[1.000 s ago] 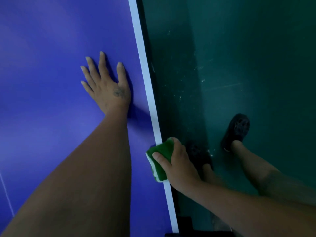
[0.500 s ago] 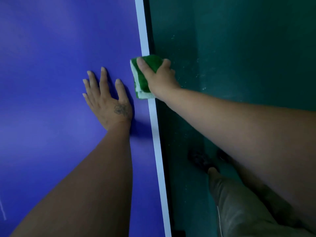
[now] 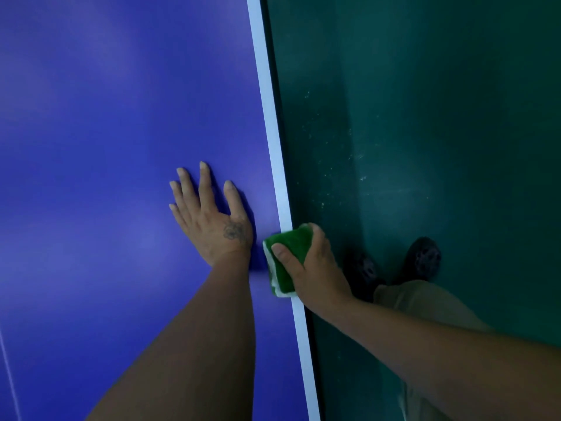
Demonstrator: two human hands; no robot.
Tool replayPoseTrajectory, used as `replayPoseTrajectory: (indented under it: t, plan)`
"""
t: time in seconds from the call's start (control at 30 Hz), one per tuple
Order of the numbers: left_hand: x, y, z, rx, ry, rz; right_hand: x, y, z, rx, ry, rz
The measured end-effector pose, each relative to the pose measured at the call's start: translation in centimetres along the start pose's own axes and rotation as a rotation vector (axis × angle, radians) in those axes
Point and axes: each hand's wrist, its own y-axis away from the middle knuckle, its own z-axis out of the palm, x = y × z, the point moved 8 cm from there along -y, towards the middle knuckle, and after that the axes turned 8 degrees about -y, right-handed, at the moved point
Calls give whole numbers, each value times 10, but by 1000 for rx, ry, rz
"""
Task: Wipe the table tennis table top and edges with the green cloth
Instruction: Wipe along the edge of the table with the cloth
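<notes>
The blue table tennis table top [image 3: 106, 147] fills the left of the head view, with a white edge line [image 3: 270, 117] running down its right side. My left hand [image 3: 212, 220] lies flat on the blue surface, fingers spread, just left of the white line. My right hand [image 3: 312, 265] grips a folded green cloth [image 3: 288, 256] with a white underside, wrapped over the table's right edge. Thumb lies on top of the cloth; the other fingers curl over the side, partly hidden.
A dark green floor [image 3: 440, 132] with pale specks lies right of the table. My two dark shoes [image 3: 422, 258] and beige trouser legs stand close to the table edge. A thin white line [image 3: 9, 381] crosses the table at the lower left.
My right hand slid the green cloth forward along the edge, then back toward me to just beside my left wrist. The left hand stayed flat on the table.
</notes>
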Motion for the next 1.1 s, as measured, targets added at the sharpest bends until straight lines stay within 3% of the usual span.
replayPoseTrajectory:
  t: [0.2,0.5,0.67,0.87,1.1]
  plan:
    - [0,0,0,21,3,11,-32,-36,-8,-23,63,-6]
    - [2,0,-2,27,13,25,-167,-141,-40,65,-25,-85]
    - [-1,-2,2,16,-1,36,-148,-117,-38,133,75,-92]
    - [0,-4,4,-17,-20,51,-93,-80,-24,40,-55,17]
    - [5,-11,8,-133,-41,-2,-160,-134,-40,-42,-42,32]
